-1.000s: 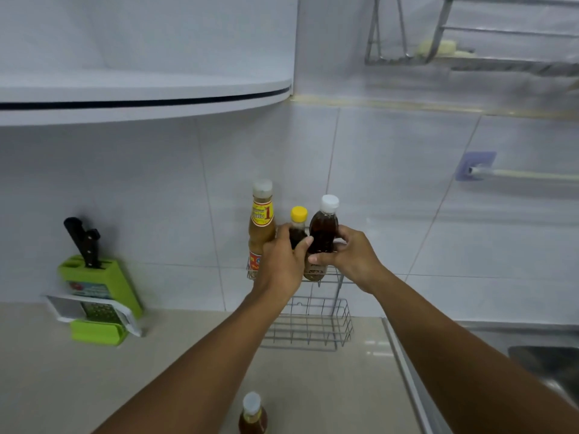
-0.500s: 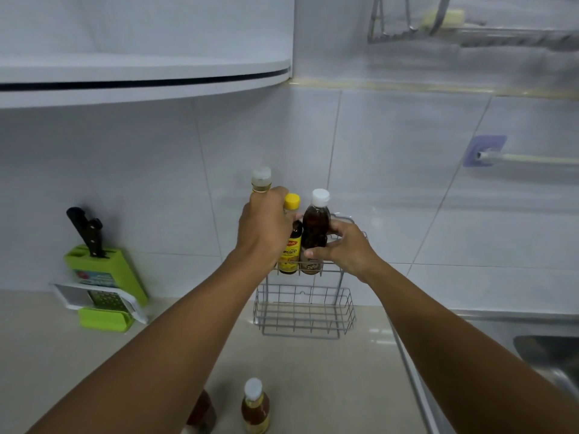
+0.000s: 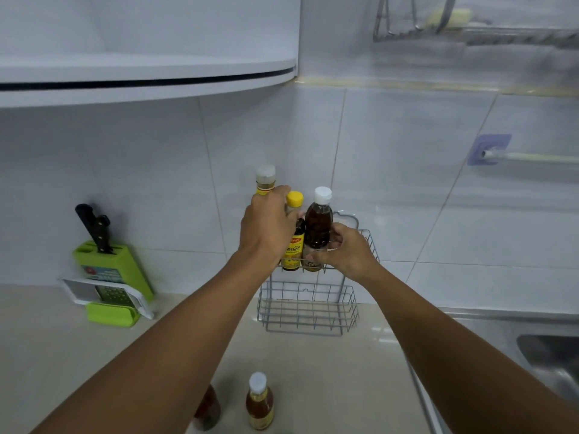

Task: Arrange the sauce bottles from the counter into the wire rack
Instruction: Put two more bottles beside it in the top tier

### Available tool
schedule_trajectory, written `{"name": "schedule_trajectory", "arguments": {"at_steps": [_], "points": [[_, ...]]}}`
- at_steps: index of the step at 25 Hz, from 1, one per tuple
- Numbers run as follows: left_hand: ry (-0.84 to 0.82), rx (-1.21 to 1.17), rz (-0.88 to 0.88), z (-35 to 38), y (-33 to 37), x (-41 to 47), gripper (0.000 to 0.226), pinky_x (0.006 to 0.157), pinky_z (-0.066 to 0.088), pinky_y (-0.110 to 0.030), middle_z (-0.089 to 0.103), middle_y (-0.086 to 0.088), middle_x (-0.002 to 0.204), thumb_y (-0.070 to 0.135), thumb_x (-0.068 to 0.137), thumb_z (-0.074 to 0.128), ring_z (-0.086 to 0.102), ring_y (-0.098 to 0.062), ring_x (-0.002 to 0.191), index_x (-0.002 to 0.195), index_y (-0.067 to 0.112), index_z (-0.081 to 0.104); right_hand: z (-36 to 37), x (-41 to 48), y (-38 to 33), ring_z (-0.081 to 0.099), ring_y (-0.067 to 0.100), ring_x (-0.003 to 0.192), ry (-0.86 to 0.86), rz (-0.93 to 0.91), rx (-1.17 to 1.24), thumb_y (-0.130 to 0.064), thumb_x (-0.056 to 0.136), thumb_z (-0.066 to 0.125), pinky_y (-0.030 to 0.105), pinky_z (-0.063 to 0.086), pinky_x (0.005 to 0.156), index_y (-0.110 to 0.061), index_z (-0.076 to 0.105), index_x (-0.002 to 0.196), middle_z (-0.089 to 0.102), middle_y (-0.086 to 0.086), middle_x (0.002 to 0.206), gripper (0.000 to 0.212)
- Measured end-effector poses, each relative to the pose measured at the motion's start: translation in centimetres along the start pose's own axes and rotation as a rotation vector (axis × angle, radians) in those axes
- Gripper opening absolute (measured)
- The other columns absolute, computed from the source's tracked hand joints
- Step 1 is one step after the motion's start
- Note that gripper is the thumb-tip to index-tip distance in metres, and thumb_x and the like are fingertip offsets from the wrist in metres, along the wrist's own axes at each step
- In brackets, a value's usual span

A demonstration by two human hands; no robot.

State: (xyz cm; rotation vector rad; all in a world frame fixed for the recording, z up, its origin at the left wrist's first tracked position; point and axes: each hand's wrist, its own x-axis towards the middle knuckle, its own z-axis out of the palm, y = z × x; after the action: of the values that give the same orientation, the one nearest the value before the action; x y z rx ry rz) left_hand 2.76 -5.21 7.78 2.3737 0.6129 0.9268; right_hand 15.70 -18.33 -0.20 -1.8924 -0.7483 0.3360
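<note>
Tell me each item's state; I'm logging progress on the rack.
Tall bottle: upright in top tier, left hand on it.
Yellow-capped bottle: upright, top tier.
Dark bottle: upright, right hand holding.
Wire rack: lower tier empty.
Counter bottle: upright, capped, waiting.

Two bare forearms in view, entering from bottom corners. No sleeves visible up to frame edge. Left hand [image 3: 267, 228]: bare, back of hand toward camera, knuckles showing. Right hand [image 3: 346, 253]: bare, thumb and short trimmed nails visible. Wrists plain, slim. Forearms smooth, lean, widening toward frame bottom. Rest of body out of frame.
</note>
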Motion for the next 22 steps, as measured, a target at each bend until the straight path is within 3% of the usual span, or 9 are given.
{"name": "schedule_trajectory", "arguments": {"at_steps": [3, 6, 8, 11, 13, 15, 18, 20, 22], "points": [[0.041, -0.053, 0.042, -1.0, -0.3, -0.9, 0.045, 0.084, 0.061, -0.041, 0.075, -0.003, 0.101, 0.026, 0.092, 0.07, 0.07, -0.022, 0.094, 0.135, 0.028, 0.058, 0.0, -1.0, -0.3, 0.068, 0.018, 0.114, 0.013, 0.006, -0.005, -0.008, 0.065, 0.095, 0.029, 0.059, 0.087, -0.021, 0.054, 0.136, 0.068, -0.004, 0.121, 0.083], [0.002, -0.14, 0.195, -4.1, -1.9, -2.2, 0.027, 0.07, 0.063, -0.034, 0.072, 0.009, 0.082, 0.031, 0.093, 0.063, 0.069, -0.007, 0.073, 0.119, 0.035, 0.064, 0.5, -3.0, -0.8, 0.048, 0.013, 0.129, 0.1, 0.018, -0.029, -0.019, 0.07, 0.093, 0.037, 0.05, 0.101, -0.027, 0.033, 0.153, 0.049, -0.003, 0.139, 0.104], [-0.177, -0.164, 0.233, -6.5, -4.7, -3.1, 0.022, 0.068, 0.063, -0.036, 0.072, 0.009, 0.078, 0.024, 0.094, 0.06, 0.07, -0.007, 0.067, 0.112, 0.034, 0.068, 1.8, -5.1, -1.5, 0.049, 0.013, 0.125, 0.311, 0.051, 0.056, -0.018, 0.077, 0.087, 0.036, 0.05, 0.097, -0.028, 0.035, 0.148, 0.049, -0.003, 0.136, 0.089], [-0.493, -0.18, 0.07, -9.2, -10.5, -5.2, 0.033, 0.085, 0.061, -0.042, 0.075, -0.006, 0.094, 0.0, 0.097, 0.052, 0.074, -0.019, 0.085, 0.117, 0.018, 0.071, 5.3, -9.2, -2.8, 0.056, 0.015, 0.099, 0.593, 0.031, 0.151, 0.0, 0.081, 0.069, 0.033, 0.053, 0.081, -0.028, 0.051, 0.119, 0.054, 0.001, 0.111, 0.051], [-0.644, -0.111, -0.051, -10.3, -14.7, -7.3, 0.04, 0.095, 0.056, -0.044, 0.072, -0.017, 0.107, -0.013, 0.095, 0.045, 0.07, -0.03, 0.099, 0.122, 0.006, 0.067, 8.3, -11.4, -3.5, 0.057, 0.012, 0.088, 0.475, -0.099, 0.062, 0.008, 0.079, 0.063, 0.029, 0.05, 0.072, -0.025, 0.06, 0.101, 0.058, 0.001, 0.1, 0.04], [-0.77, -0.087, -0.173, -10.9, -18.7, -10.0, 0.044, 0.091, 0.055, -0.039, 0.067, -0.02, 0.109, -0.02, 0.092, 0.044, 0.064, -0.034, 0.101, 0.126, -0.001, 0.063, 11.4, -13.0, -4.6, 0.059, 0.008, 0.086, 0.163, -0.233, -0.047, 0.005, 0.078, 0.066, 0.02, 0.047, 0.073, -0.025, 0.066, 0.095, 0.062, -0.001, 0.098, 0.035], [-0.949, -0.102, -0.329, -10.5, -22.9, -14.3, 0.053, 0.078, 0.05, -0.028, 0.062, -0.016, 0.114, -0.022, 0.086, 0.05, 0.057, -0.028, 0.099, 0.134, -0.001, 0.057, 15.6, -14.4, -6.2, 0.06, 0.006, 0.093, -0.386, -0.215, -0.252, -0.027, 0.083, 0.072, 0.017, 0.046, 0.075, -0.035, 0.064, 0.12, 0.057, -0.008, 0.113, 0.039], [-1.02, -0.038, -0.331, -9.3, -24.8, -16.9, 0.062, 0.084, 0.052, -0.029, 0.06, -0.011, 0.128, -0.013, 0.08, 0.065, 0.059, -0.023, 0.108, 0.137, 0.007, 0.054, 18.2, -15.0, -6.5, 0.057, 0.006, 0.096, -0.543, -0.2, -0.417, -0.043, 0.087, 0.07, 0.02, 0.044, 0.077, -0.037, 0.055, 0.137, 0.051, -0.009, 0.124, 0.053], [-1.05, -0.087, -0.37, -7.8, -26.0, -19.0, 0.071, 0.096, 0.053, -0.034, 0.057, -0.005, 0.135, -0.003, 0.075, 0.079, 0.056, -0.021, 0.119, 0.138, 0.013, 0.053, 20.1, -15.3, -6.7, 0.054, 0.011, 0.103, -0.57, -0.228, -0.572, -0.046, 0.091, 0.069, 0.025, 0.043, 0.085, -0.028, 0.052, 0.145, 0.049, -0.003, 0.13, 0.059]]}}
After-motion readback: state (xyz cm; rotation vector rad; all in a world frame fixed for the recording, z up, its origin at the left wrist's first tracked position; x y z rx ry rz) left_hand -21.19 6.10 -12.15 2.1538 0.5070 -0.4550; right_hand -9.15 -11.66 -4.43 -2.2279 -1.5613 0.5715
